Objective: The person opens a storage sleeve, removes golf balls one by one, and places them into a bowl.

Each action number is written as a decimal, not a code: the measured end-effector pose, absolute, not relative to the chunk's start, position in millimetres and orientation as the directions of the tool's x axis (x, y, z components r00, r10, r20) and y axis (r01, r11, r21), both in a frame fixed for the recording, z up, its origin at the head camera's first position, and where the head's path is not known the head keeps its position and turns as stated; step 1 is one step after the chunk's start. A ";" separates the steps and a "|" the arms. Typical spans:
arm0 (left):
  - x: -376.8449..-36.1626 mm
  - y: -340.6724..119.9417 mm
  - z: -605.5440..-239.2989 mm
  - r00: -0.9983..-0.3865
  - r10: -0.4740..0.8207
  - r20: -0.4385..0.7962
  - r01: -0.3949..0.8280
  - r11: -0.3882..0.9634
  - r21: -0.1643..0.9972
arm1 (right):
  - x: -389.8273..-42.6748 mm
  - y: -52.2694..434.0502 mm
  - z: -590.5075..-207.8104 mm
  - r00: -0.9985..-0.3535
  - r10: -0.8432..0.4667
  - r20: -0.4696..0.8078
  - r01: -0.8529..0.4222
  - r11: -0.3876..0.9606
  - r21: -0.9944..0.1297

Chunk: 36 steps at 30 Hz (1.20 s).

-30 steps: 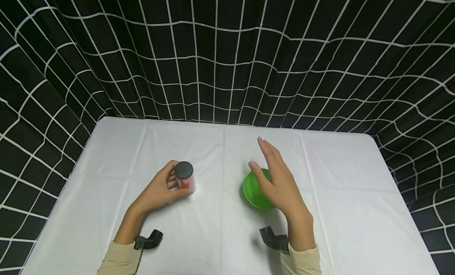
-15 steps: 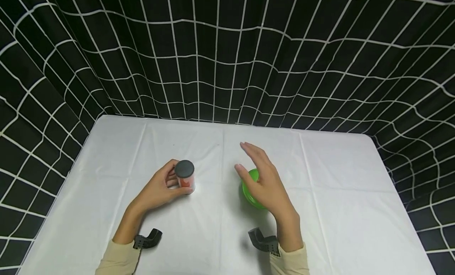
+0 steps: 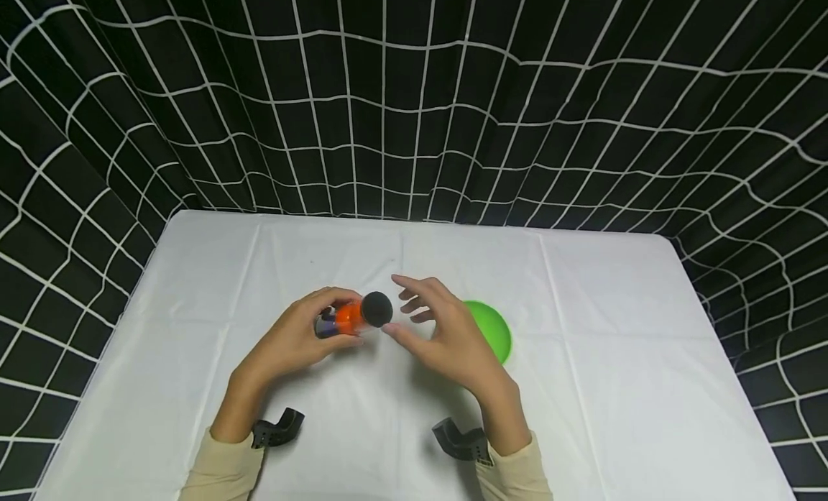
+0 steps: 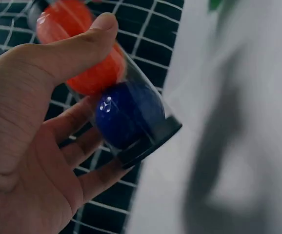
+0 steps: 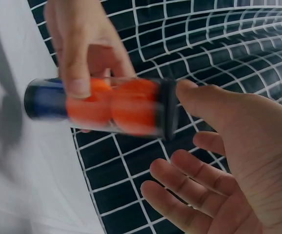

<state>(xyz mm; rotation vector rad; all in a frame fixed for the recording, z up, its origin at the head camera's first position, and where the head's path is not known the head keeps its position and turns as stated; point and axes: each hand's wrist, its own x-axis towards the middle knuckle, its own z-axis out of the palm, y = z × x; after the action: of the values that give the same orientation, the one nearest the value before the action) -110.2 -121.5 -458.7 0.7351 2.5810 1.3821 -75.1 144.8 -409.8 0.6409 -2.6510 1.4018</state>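
The left hand [image 3: 294, 343] grasps a clear tube [image 3: 352, 318] of orange and blue balls, tipped sideways above the worktop [image 3: 614, 357]. The right hand [image 3: 446, 336], fingers spread and relaxed, has its thumb at the tube's black cap [image 3: 377, 308]. A green bowl [image 3: 494, 328] sits just behind that hand.

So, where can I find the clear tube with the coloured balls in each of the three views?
Head: tube at centre, gripped by the left hand.
Left wrist: tube runs from upper left to centre, blue ball near its base.
Right wrist: tube lies across left of centre.
Shared landmark: its black cap.
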 end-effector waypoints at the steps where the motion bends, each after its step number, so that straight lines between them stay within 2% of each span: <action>1: -109.4 -119.4 -454.3 -0.869 0.478 0.127 0.383 0.487 0.785 | -74.7 144.4 -409.1 -0.909 -0.330 0.253 -0.394 0.490 -0.777; 7: -100.3 -110.8 -432.9 -0.843 0.500 0.198 0.499 0.590 0.635 | -70.7 145.1 -405.5 -0.900 -0.337 0.277 -0.414 0.457 -0.787; 13: -91.2 -114.4 -420.9 -0.830 0.484 0.277 0.550 0.625 0.553 | -68.4 145.2 -402.1 -0.891 -0.323 0.319 -0.435 0.403 -0.805; 26: -85.0 -125.0 -415.2 -0.821 0.488 0.297 0.568 0.645 0.511 | -64.7 135.2 -403.8 -0.905 -0.297 0.305 -0.391 0.295 -0.872; 36: -84.5 -133.8 -414.6 -0.824 0.484 0.296 0.564 0.647 0.512 | -65.1 125.7 -405.2 -0.924 -0.291 0.249 -0.332 0.285 -0.899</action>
<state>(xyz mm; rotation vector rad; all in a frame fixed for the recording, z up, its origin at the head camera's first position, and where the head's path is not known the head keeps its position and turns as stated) -84.5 -133.8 -414.6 0.9501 2.9704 0.9978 -65.1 125.7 -405.2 0.6032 -2.4885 1.7570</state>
